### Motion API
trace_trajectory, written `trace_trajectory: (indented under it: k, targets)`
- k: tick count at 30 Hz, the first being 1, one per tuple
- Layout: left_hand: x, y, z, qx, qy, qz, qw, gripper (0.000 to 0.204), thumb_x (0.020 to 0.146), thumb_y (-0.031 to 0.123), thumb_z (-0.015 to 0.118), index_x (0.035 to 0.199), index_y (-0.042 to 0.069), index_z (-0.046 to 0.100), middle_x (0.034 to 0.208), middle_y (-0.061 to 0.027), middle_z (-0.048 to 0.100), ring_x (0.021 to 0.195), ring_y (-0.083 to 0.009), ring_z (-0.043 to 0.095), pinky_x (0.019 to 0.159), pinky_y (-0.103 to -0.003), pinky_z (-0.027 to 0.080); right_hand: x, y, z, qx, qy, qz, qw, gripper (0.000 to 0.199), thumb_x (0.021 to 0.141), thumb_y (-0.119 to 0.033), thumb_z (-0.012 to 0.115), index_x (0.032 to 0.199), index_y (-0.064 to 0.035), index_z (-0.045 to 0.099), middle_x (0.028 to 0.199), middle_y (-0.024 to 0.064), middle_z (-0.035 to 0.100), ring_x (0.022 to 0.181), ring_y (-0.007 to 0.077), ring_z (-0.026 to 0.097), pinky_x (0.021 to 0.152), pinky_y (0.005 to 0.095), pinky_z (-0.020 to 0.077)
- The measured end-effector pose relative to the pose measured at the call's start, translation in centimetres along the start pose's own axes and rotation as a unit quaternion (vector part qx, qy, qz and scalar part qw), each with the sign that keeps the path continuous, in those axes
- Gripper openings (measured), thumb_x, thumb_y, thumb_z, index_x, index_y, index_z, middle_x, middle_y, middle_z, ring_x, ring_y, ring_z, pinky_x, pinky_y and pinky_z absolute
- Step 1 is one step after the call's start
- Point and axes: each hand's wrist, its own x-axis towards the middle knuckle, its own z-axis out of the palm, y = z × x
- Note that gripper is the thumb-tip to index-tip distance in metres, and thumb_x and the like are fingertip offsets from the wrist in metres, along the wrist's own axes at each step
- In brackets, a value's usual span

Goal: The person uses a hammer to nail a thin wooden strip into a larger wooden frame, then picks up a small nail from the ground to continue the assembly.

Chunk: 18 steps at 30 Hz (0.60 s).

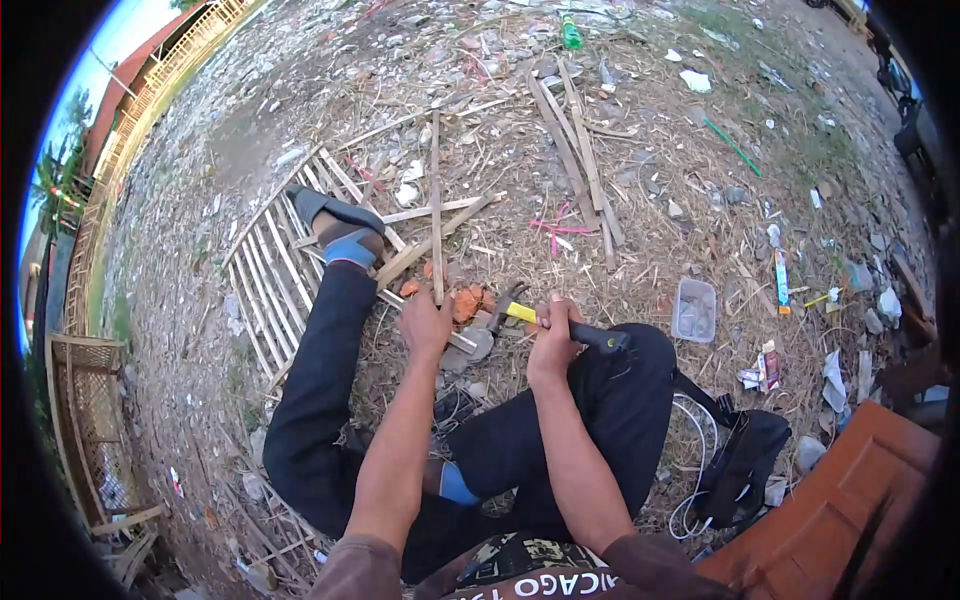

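Observation:
My left hand (428, 325) is closed around the near end of a long thin wooden slat (436, 200), which points away from me. In my right hand (555, 345) is a hammer (522, 312) with a yellow and black handle. Its metal head lies to the left, close to the slat's near end. Beneath and between the hands are broken orange brick pieces (466, 304) and a grey stone (468, 350). A slatted wooden panel (268, 270) lies to the left, partly under my outstretched leg. What the left fingertips touch below the slat is hidden.
Loose wooden strips (568, 150) lie ahead. Pink string (556, 230) and a clear plastic container (694, 311) are on the littered ground. At right sit a black bag (742, 465), a white cable (700, 420) and a brown wooden panel (840, 510). A green bottle (571, 32) lies far off.

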Motion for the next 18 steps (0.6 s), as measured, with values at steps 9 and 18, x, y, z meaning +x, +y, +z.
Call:
trace_trajectory:
  k: [9,18]
  targets:
    - [1.6,-1.3,-3.3,-0.407,-0.168,-0.119,0.890,0.033,0.087,0.027,0.075,0.110,0.003,0.073,0.092,-0.0059,0.069,0.084,-0.0168,0.063,0.075,-0.034,0.048,0.7,0.3,-0.2,0.033,0.001,-0.031,0.999,0.029,0.095,-0.019,0.059,0.072,-0.0133,0.042,0.068,-0.0037,0.038,0.065,0.0070,0.040,0.058,0.0232,0.0330]
    - [-9.1,-3.3,-10.2,-0.735,-0.239,-0.201,0.603,0.024,0.095,0.020,0.068,0.113,0.003,0.068,0.091,-0.0002,0.067,0.081,-0.0107,0.062,0.074,-0.028,0.048,0.7,0.6,0.3,0.035,-0.024,-0.063,0.997,0.029,0.096,-0.017,0.057,0.072,-0.0128,0.041,0.066,-0.0038,0.035,0.064,0.0078,0.034,0.063,0.0256,0.0311]
